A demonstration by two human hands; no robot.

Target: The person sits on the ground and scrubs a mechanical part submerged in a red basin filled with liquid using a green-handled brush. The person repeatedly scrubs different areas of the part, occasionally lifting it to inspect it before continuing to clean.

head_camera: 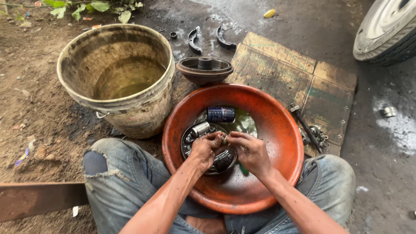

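Both my forearms run up from the bottom of the view and meet over the orange basin (277, 125) that sits between my knees. My left hand (204, 148) is curled knuckles-up, wrist bent inward, fingers closed around a small part that I cannot make out. My right hand (250, 151) comes in from the other side, its fingers bent and pinched toward the same spot, so the fingertips of both hands touch at the middle of the basin. What sits between them is hidden by my fingers; only a small pale bit (224, 139) shows there.

Under my hands lies a round dark hub (223, 161), flat on the basin floor with its open face up, so its axis points straight at me. My left hand covers its upper middle; my right hand overlaps its right edge. A short silver cylinder (200, 129) lies tilted just beside my left knuckles, on the hub's upper left rim. Beyond my fingers a blue can (221, 114) lies on its side, long axis left to right, in a shallow puddle of greenish liquid.

A dirty bucket (143, 110) with murky water stands left of the basin, and a dark drum (204, 69) just beyond it.
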